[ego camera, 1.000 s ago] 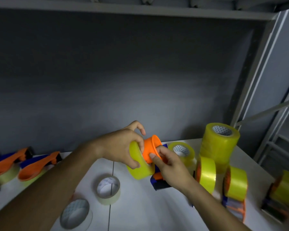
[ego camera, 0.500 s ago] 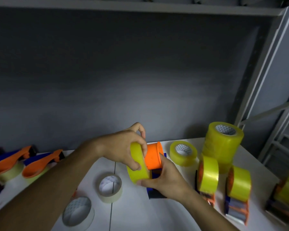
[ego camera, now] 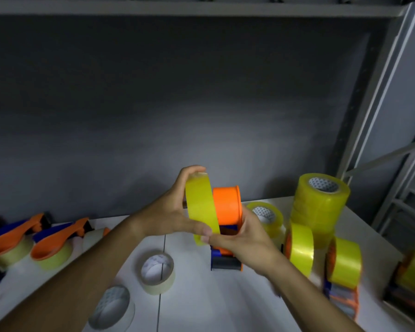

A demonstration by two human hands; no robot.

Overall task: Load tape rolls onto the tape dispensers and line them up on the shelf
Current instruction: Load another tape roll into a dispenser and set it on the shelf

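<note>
My left hand (ego camera: 170, 214) grips a yellow tape roll (ego camera: 201, 208) held upright on its edge, fingers over its top and thumb under it. The roll sits against the left end of the orange drum of a blue-and-orange tape dispenser (ego camera: 227, 207). My right hand (ego camera: 247, 240) holds that dispenser from below and the right, above the white shelf (ego camera: 216, 300). Part of the dispenser's body is hidden behind my right hand.
Loaded dispensers (ego camera: 52, 243) lie in a row at the left. Two pale tape rolls (ego camera: 157, 271) lie flat in front. At the right stand a tall stack of yellow rolls (ego camera: 320, 204), a flat roll (ego camera: 265, 215) and several loaded dispensers (ego camera: 344, 267). A grey wall backs the shelf.
The roll and dispenser have risen and turned more upright. The roll now stands square against the end of the orange drum, and my right hand sits lower on the dispenser.
</note>
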